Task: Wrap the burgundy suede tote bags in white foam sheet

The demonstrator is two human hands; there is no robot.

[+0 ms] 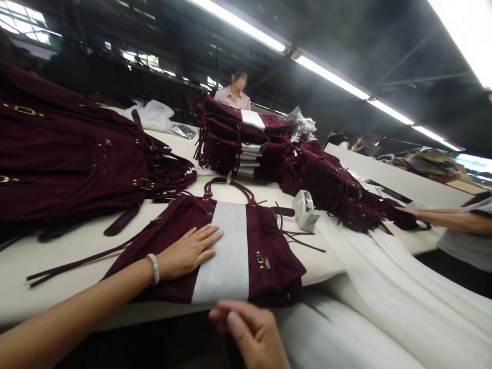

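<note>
A maroon handbag (265, 256) lies flat on the table in front of me, with a broad white paper band (230, 246) around its middle. Its looped handles point away from me. My left hand (188, 253) rests on the bag, fingers spread and touching the band's left edge; a pale bead bracelet is on that wrist. Just below the bag's near edge, my right hand (251, 330) is raised with fingers curled and thumb pressed against them. Whether anything is between them is hidden. A white tape dispenser (305, 210) stands beyond the bag's right side.
Maroon bags are piled at the left (69, 148). A banded stack (242, 138) stands behind, with more bags (330, 179) to its right. White sheeting (384, 266) drapes over the right edge. One person (232, 95) is behind the stack; another's arm (449, 218) reaches in from the right.
</note>
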